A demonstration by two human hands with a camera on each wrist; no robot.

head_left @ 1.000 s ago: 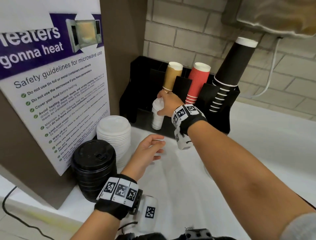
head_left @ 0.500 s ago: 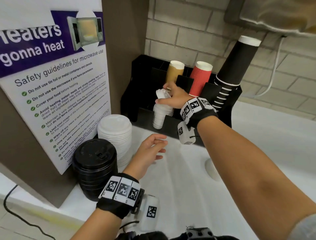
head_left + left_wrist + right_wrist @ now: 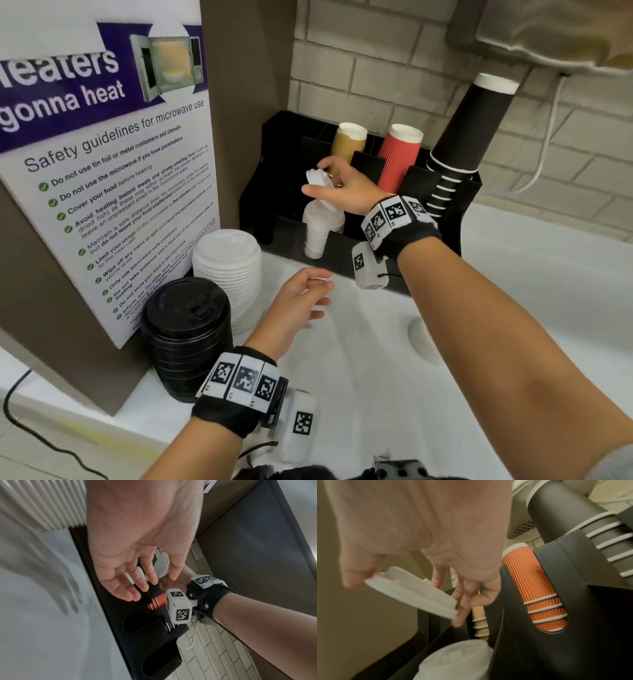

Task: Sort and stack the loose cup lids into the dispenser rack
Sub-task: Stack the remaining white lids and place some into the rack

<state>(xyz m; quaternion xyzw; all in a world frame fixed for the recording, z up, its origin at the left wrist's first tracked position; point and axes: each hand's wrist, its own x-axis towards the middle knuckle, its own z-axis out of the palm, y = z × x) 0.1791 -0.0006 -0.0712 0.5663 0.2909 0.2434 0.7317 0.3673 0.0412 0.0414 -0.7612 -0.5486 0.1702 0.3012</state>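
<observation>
Head view: right hand (image 3: 352, 190) pinches one white lid (image 3: 320, 186) above dispenser rack (image 3: 442, 192), left hand (image 3: 301, 296) relaxed, empty.

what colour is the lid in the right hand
White. The lid, pinched in the right hand, shows best in the right wrist view.

Right hand (image 3: 346, 190) reaches forward, fingers and thumb pinching; left hand (image 3: 301, 298) hovers lower, fingers relaxed.
</observation>
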